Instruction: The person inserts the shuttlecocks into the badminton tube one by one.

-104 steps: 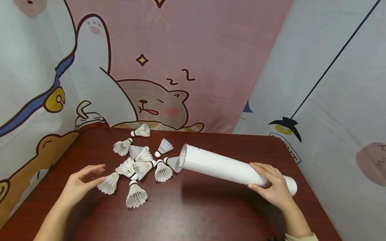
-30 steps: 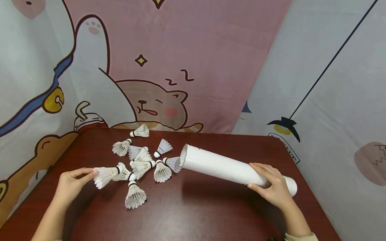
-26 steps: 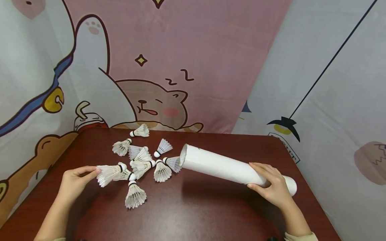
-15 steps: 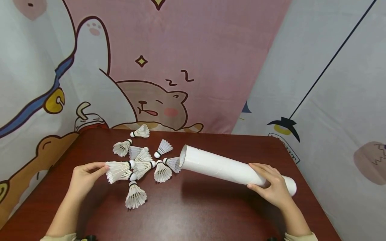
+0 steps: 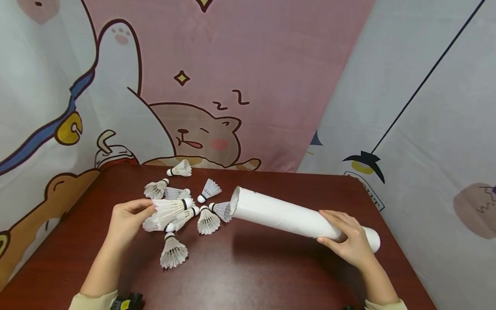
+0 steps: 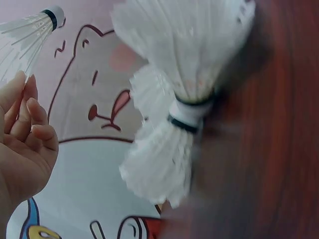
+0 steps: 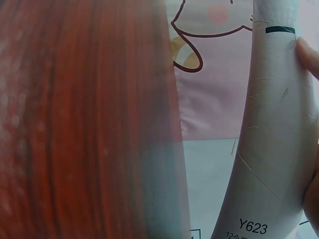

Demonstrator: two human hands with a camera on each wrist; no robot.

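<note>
Both your arms reached in over the dark red-brown surface (image 5: 252, 280), pale sleeves (image 5: 91, 301) showing at the frame's lower edge. Your left forearm slanted up and to the right, and your left grip (image 5: 129, 218) pinched one shuttlecock (image 5: 168, 209) by the rim of its feathers, between thumb and index finger; in the left wrist view the other fingers were bent loosely toward the palm. You held that shuttlecock raised and nearly level, its cork pointing right, and from the head view it overlapped part of the cluster of loose shuttlecocks (image 5: 208, 221). Your right forearm leaned up and to the left, where your right grip (image 5: 348, 239) curled round the white tube (image 5: 283, 213) close to its right end, thumb on the near side and fingers over the far side. That tube sloped across your right half of the surface, its open mouth facing left, just beside the cluster, with a shadow under it. In the right wrist view, "Y623" was printed on its wall.
</note>
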